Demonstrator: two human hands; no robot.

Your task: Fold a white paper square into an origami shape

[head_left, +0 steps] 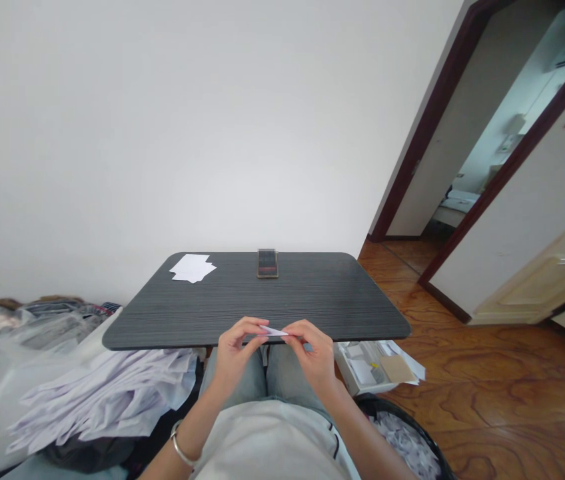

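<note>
A person seated at a dark, wood-grained worktop [312, 307] pinches a small piece of folded white paper [274, 331] between both hands, right at the middle of the near edge. The left hand [235, 343], a silver-toned bangle [178, 443] on its wrist, has its thumb-and-finger grip closed on one end of the sliver; the right hand [316, 350] has its grip pressed on the narrow, pointed end. Any marking on the paper is too small to read.

Toward the worktop's far left corner lies a loose, overlapping pile of white sheets [192, 267], their visible faces plain. Near the middle of the far edge, close to the white wall [242, 127], sits a dark rectangular object [267, 263] with a reddish band across its lower part; whether the band carries lettering cannot be made out.

Below the near right corner, a white box [368, 389] on the wooden floor [502, 380] holds papers, a brown piece [397, 369] and a small yellow item. Beside it, a black-rimmed container [435, 443] is filled with white scraps [402, 440]. Below the near left corner, pale, crumpled fabric [112, 393] lies heaped beside clear plastic sheeting [7, 380].
</note>
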